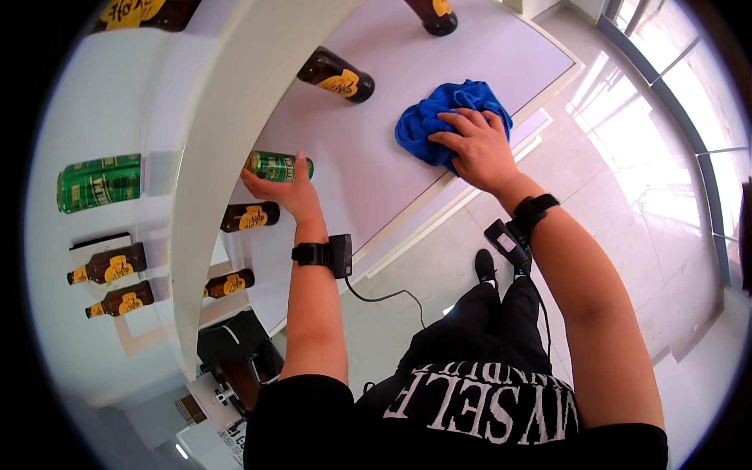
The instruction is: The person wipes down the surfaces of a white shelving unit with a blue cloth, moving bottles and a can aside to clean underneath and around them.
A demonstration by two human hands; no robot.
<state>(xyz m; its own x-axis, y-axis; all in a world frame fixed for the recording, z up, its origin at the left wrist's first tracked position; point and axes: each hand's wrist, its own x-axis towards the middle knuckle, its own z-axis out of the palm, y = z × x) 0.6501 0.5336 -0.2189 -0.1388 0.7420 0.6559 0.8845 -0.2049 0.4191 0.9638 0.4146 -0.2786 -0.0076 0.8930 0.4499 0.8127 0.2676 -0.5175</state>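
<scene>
My left hand (293,193) is wrapped round a green can (274,167) on the pale shelf board, with the thumb along its near side. Under my right hand (479,151) lies a crumpled blue cloth (427,117); the fingers are bent and pressed into it, close to the board's front edge. A brown bottle with a yellow label (338,76) stands beyond the can, to the left of the cloth. Just below the can in the picture is another brown bottle (251,217).
A white upper shelf edge (205,157) curves over the left side. Above it are a second green can (99,182) and several brown bottles (117,266). One more bottle (433,16) stands at the far end of the board. Cables hang from both wrist straps. Shiny floor tiles (595,188) lie to the right.
</scene>
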